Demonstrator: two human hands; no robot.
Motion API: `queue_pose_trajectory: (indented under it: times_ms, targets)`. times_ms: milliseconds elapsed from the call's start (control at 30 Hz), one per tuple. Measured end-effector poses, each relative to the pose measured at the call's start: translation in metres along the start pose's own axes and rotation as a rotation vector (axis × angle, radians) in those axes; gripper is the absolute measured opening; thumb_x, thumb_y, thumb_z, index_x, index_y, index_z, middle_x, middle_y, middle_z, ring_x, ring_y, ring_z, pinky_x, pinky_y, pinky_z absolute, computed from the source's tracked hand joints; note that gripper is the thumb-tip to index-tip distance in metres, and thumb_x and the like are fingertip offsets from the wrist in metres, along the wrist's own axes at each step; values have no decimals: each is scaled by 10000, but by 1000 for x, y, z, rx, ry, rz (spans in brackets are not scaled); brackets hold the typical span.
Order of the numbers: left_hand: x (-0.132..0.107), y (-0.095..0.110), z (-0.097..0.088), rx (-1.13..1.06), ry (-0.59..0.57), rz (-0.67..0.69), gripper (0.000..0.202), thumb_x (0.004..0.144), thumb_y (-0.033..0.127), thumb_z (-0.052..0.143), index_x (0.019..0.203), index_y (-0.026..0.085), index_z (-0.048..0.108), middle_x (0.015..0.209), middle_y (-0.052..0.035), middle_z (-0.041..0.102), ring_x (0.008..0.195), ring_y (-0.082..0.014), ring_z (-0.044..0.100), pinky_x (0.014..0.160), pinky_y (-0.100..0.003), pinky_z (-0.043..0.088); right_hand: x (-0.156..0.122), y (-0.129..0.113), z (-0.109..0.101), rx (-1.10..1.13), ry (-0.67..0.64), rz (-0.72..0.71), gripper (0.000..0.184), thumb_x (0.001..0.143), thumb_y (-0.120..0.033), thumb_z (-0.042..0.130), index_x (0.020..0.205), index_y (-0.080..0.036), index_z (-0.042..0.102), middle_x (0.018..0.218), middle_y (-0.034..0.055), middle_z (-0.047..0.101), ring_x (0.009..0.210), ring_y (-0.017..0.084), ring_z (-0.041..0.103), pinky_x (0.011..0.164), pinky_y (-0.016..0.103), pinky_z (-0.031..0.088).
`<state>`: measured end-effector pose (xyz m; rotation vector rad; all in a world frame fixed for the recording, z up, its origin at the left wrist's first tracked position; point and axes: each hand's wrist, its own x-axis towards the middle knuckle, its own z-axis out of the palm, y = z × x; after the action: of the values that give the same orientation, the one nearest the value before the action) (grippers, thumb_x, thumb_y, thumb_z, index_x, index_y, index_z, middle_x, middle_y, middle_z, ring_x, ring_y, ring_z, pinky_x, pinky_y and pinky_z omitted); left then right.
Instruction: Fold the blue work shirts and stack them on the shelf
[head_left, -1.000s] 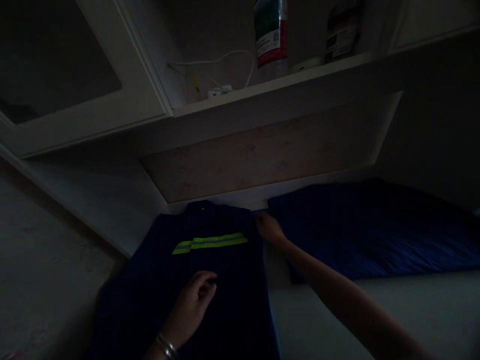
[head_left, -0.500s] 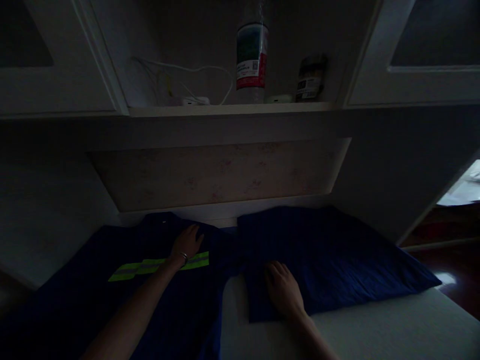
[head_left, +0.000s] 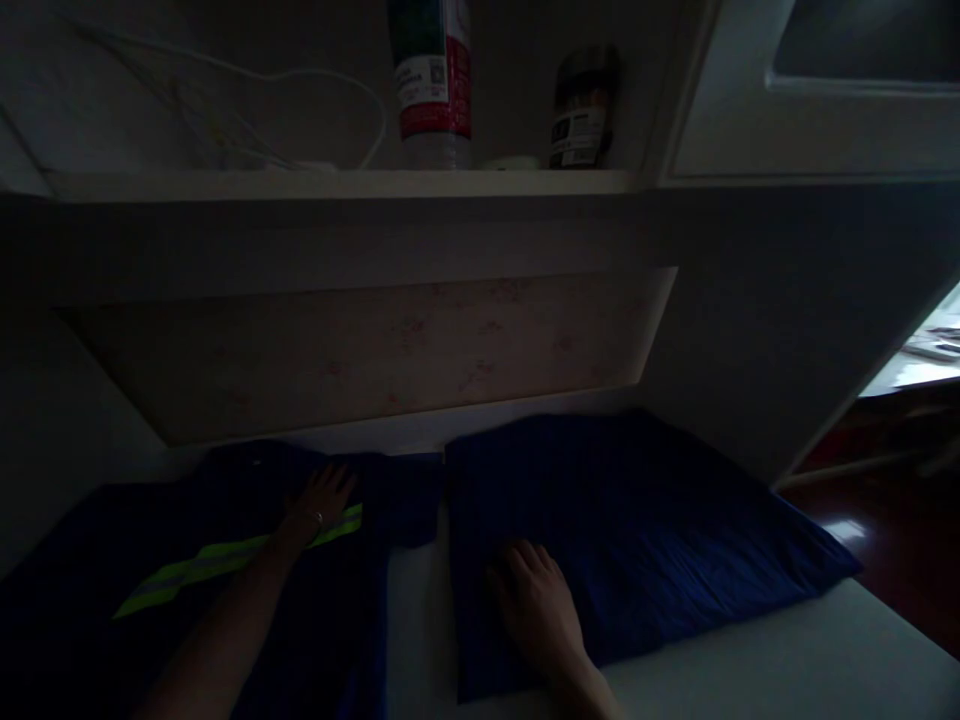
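A dark blue short-sleeved work shirt with a yellow-green reflective stripe lies spread on the left of a pale surface. My left hand rests on its chest just above the stripe, fingers spread; a thin bracelet circles the wrist. To the right lies a dark blue flat cloth piece, possibly a folded garment; its kind cannot be made out. On its left part rests my right hand, palm down, fingers slightly bent and not gripping. The shirt's sleeve ends close beside that cloth.
Above the pale surface runs a white shelf holding a labelled plastic bottle, a dark-lidded jar and a white cable. A cabinet door is at upper right. A panel with faint flowers stands behind.
The view has shifted right and closer. The shirt's sleeve now lies straighter, apart from the right-hand cloth's front part. Both hands remain on their cloths.
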<state>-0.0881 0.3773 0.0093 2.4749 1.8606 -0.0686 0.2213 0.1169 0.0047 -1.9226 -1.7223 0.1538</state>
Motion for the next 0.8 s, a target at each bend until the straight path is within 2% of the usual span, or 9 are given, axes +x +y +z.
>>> queue_pose_trajectory:
  times_ms: [133,200,267,367,467,533,600,667,800]
  targets:
    - [-12,32,-26,-66,45,-14,463,845,392,431,1233,207,606,1380,-209,516,1313,-396,407,1034,-688,222,0,-2,-1,-24,-7,-2,224,984,-258,409,946,-258,629,994,27,652,919,224,562,814,359,393]
    - [-24,59,-34,-122,77,4,436,875,307,355,1194,154,609,1329,-238,538,1256,-386,470,1030,-647,265,0,-1,-1,-20,-2,3,232,986,-252,394,938,-258,621,991,27,652,917,232,564,803,371,395]
    - [-39,93,-36,-211,77,42,428,899,283,294,1141,153,622,1272,-219,583,1192,-351,536,1016,-565,333,1,2,2,-1,9,7,239,989,-250,381,934,-255,614,982,34,650,906,236,568,797,377,400]
    - [-62,146,-30,-398,-50,113,385,891,440,380,934,217,692,1041,-126,716,1008,-291,654,893,-407,456,2,9,7,87,56,5,249,993,-261,363,934,-239,603,965,59,643,894,234,575,811,372,418]
    - [-80,188,-20,-598,-181,119,468,816,598,481,767,198,718,883,-140,750,902,-301,696,796,-354,492,-1,13,10,245,145,-3,246,993,-298,353,935,-224,580,964,86,629,900,235,578,831,370,437]
    - [-89,206,-17,-742,-177,84,527,826,616,467,939,170,724,1045,-157,735,1016,-295,673,848,-333,485,-6,12,5,346,193,-6,250,986,-344,362,911,-226,569,942,91,619,873,236,580,809,367,447]
    - [-95,215,-15,-884,-144,42,573,857,583,450,1198,160,631,1248,-135,662,1135,-248,623,909,-291,466,-14,8,-7,444,193,-22,257,973,-391,389,881,-231,568,908,81,613,837,229,582,773,349,453]
    - [-100,219,-14,-994,-113,-14,583,878,525,457,1313,146,539,1325,-124,612,1173,-216,599,932,-269,457,-22,3,-26,544,63,-84,270,958,-417,423,843,-227,577,858,58,612,795,206,581,733,314,453]
    - [-102,222,-21,-1097,-53,-97,372,807,340,585,1091,111,658,1175,-157,683,1098,-269,622,921,-334,459,-32,1,-65,628,-557,-206,247,898,-392,523,776,-204,626,796,17,632,706,147,576,627,241,430]
